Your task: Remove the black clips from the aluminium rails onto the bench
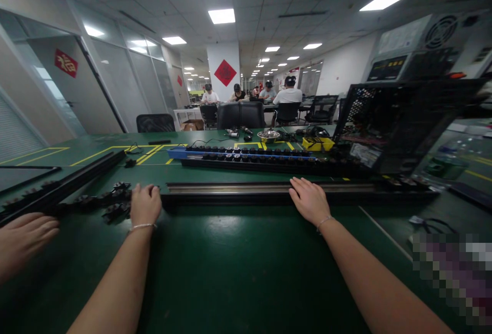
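A long black rail [230, 198] with a metallic strip along its channel lies crosswise in front of me. My right hand [309, 200] is laid over the rail right of its middle, fingers bent across its top; the thumb is hidden. At the rail's left end is my left hand [145, 205], its fingers curled down and closed. Whatever it holds, if anything, is hidden. Small black parts [115, 211] with metallic bits lie on the green table [230, 272] just left of it. More black pieces [407, 183] sit at the rail's right end.
Another person's hand [28, 242] reaches in at left, near a second black rail [92, 170]. Behind my rail lies a row of black parts [238, 157] with a blue strip [179, 154]. A metal bowl [268, 136], yellow tray [318, 144] and computer case [403, 124] stand farther back.
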### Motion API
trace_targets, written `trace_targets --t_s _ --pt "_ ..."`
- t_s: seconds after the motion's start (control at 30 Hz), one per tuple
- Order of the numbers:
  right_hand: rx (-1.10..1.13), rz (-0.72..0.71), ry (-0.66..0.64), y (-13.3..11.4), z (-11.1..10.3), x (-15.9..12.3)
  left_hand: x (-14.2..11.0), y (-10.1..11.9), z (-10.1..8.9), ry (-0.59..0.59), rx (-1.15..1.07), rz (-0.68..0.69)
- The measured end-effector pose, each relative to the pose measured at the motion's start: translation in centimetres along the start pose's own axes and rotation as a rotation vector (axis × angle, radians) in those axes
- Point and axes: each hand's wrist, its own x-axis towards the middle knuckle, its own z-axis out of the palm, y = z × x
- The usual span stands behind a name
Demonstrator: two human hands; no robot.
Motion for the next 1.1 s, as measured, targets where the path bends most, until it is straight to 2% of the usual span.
trace_targets --t_s 0.07,0.17,0.27,0.37,0.43,0.5,0.57,0.67,0.8,0.93,1.1 --pt "0.011 0.0 0.003 -0.1 -0.1 -0.1 -1.0 3.3 0.4 0.024 -0.064 0.133" --pt "0.046 -0.009 0.011 0.1 -0.4 0.0 -3.4 8.3 1.0 -0.024 -0.078 0.421" --pt "0.089 0.008 0.066 1.6 -1.3 0.6 -5.9 11.1 1.6 -0.1 -0.041 0.571" --pt "0.016 0.18 0.225 4.9 -2.5 1.0 -7.2 11.1 2.1 -0.141 0.008 0.588" --pt "-0.079 0.345 0.317 7.9 -3.3 0.8 -7.4 10.4 2.4 -0.153 0.053 0.547" --pt "-0.143 0.54 0.354 11.0 -4.0 0.3 -7.5 9.8 2.5 -0.151 0.101 0.48" --pt "-0.164 0.667 0.333 13.8 -4.6 -0.3 -7.5 9.5 2.6 -0.144 0.144 0.418" --pt "-0.138 0.743 0.206 16.8 -5.1 -0.9 -7.7 9.3 2.5 -0.152 0.185 0.392" --pt "-0.087 0.742 0.137 18.2 -5.3 -0.9 -8.0 9.1 2.6 -0.156 0.198 0.405" --pt "-0.033 0.756 0.156 17.8 -5.4 -0.6 -8.0 8.8 2.9 -0.144 0.199 0.417" --pt "-0.036 0.774 0.112 17.8 -5.6 -0.4 -7.9 8.7 3.0 -0.138 0.194 0.43"
